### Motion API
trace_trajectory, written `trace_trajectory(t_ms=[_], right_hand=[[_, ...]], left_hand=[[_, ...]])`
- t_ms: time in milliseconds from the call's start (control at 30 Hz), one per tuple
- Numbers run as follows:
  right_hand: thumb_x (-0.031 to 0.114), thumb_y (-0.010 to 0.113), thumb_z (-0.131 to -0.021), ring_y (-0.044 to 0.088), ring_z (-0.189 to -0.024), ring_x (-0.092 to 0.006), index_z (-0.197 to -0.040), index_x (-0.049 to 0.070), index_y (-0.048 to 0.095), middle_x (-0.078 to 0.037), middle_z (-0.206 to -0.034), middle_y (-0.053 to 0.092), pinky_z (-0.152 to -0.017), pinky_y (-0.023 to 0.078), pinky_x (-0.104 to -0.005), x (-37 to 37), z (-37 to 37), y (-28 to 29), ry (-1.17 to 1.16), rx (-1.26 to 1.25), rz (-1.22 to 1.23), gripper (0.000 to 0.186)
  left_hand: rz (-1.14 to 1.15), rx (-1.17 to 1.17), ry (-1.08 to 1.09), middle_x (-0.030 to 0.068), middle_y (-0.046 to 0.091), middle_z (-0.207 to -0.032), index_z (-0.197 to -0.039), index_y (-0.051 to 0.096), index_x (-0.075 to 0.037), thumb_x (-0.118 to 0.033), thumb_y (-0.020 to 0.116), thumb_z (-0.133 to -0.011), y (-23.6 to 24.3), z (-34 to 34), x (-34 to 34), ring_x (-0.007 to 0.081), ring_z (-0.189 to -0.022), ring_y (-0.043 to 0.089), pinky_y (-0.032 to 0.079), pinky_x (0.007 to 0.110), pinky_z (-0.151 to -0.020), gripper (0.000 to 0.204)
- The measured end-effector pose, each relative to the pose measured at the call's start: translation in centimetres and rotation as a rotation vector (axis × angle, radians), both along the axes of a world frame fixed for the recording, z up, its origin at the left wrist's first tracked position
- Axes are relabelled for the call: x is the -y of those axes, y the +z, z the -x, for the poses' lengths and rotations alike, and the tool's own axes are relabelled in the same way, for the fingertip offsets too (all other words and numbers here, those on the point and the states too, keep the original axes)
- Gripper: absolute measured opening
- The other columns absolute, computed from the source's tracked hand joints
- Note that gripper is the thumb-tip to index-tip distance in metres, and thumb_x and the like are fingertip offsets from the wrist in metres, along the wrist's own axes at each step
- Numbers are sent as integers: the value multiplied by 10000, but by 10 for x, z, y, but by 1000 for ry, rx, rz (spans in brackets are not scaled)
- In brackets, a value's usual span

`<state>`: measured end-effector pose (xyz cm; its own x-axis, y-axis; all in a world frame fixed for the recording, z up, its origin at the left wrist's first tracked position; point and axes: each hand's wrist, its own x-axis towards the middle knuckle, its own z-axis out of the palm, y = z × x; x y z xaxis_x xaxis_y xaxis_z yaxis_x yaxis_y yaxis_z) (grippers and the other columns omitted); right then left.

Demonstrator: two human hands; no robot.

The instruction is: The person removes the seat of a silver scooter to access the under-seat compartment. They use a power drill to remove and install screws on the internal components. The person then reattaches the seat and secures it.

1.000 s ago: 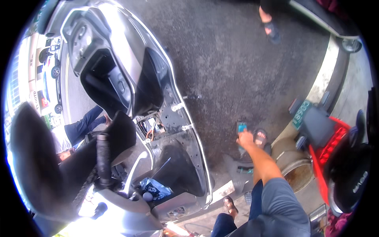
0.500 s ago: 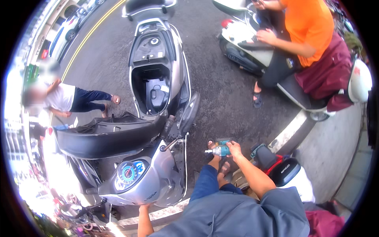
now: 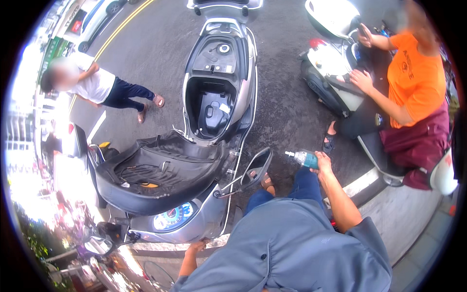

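Observation:
My right hand point(image 3: 323, 163) holds a teal and silver power driver point(image 3: 306, 159) above my legs, its tip pointing left. My left hand point(image 3: 196, 247) is low beside the front of a silver scooter point(image 3: 204, 228); whether its fingers grip the panel edge is unclear. The scooter's black seat point(image 3: 146, 190) is tipped up over the handlebar area, underside showing, with the open storage well point(image 3: 199, 117) behind it. A mirror point(image 3: 256, 170) sticks out left of the driver, and the dash dial point(image 3: 172, 216) shows below the seat.
A person in orange point(image 3: 413, 82) sits by a white scooter point(image 3: 335, 63) at right. Another person in white point(image 3: 92, 82) stands at left on the road. Parked cars point(image 3: 97, 22) line the far side; a curb point(image 3: 399, 224) runs along the right.
The view has swung, bringing the whole scooter and both people into sight. The power driver in my right hand has risen from near the ground and now sits farther right and higher.

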<state>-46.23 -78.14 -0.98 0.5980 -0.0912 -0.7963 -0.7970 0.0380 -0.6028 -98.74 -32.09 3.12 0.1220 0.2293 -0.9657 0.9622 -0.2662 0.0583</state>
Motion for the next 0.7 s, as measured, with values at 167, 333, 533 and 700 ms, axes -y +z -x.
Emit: trace_trajectory(t_ms=[167,333,533,700], right_hand=[[334,603,-928,637,-734,-179,-1110,81,591,-53,-946,617,-417,530,-290,-26,-99,-16,175,-25,-46,312],[303,572,-948,614,-840,-194,-1064,113,605,-47,-1014,605,-490,539,-333,-92,-186,-2,538,-12,-138,225],[308,572,-955,607,-754,-180,-1103,109,569,-53,-986,587,-463,526,-316,-197,-263,57,762,-12,-274,247],[308,551,-962,610,-684,-171,-1095,97,583,-60,-953,601,-453,525,-296,-309,-282,60,851,-89,-472,252]], left_hand=[[56,95,101,34,644,-711,-983,716,-55,-244,680,-878,-29,-68,119,114,-612,592,469,273,-554,218],[49,107,664,8,617,-679,-967,712,-58,-157,650,-869,-18,-209,229,108,-553,542,395,264,-500,152],[-72,427,954,-10,599,-675,-930,682,-48,-108,610,-879,-28,-321,290,101,-555,524,398,267,-512,106],[-176,371,627,24,621,-709,-1020,666,-76,-301,582,-924,-131,-274,322,146,-638,584,456,324,-591,258]])
